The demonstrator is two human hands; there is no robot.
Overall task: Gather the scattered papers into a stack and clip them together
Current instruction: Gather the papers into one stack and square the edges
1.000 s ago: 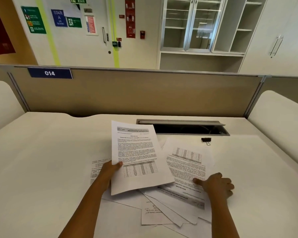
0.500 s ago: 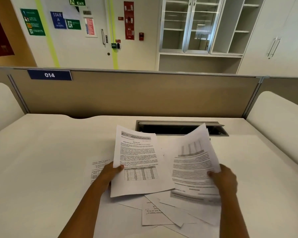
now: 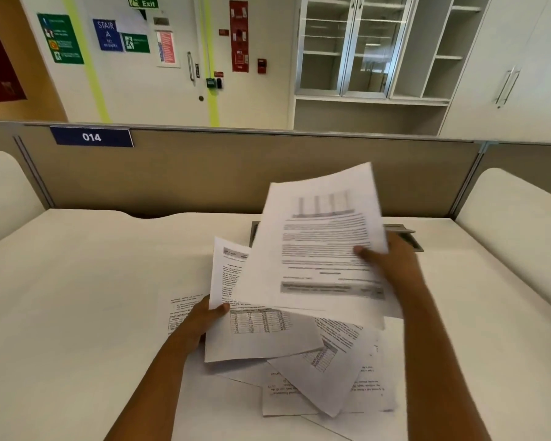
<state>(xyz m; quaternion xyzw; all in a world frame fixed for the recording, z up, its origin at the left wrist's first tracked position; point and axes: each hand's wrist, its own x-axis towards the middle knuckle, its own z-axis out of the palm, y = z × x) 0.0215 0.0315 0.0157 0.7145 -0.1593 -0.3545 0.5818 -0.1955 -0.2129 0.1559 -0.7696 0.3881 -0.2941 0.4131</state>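
A: Left hand (image 3: 201, 316) first. The forearm comes in from bottom centre, angled up and right. The hand is low over the desk (image 3: 77, 281), thumb on top of a printed sheet with a table (image 3: 255, 329), the other fingers hidden under it. So it is closed in a pinch on that sheet's left edge.

B: Sheet flat or lifted?

A: Slightly lifted, sitting above the loose papers (image 3: 331, 383) on the desk. Its upper right part is covered by the other held page.

B: Right hand (image 3: 392, 265)?

A: The forearm runs from the bottom right corner up and left, and the hand is raised higher than the left. The thumb tip shows on the front of a blurred sheet with text and a chart (image 3: 318, 243); the remaining fingers are behind the paper. It grips the sheet's right edge. The sheet is tilted, top edge rising in front of the partition (image 3: 204, 173).

B: Do the two held sheets touch?

A: They overlap in view, right sheet in front. Cannot tell whether they make contact.

B: The rest of the papers?

A: Fanned untidily on the desk below and between the hands, several overlapping, one more page (image 3: 182, 310) partly under the left hand. A cable slot (image 3: 407, 237) in the desk peeks out behind the right hand.
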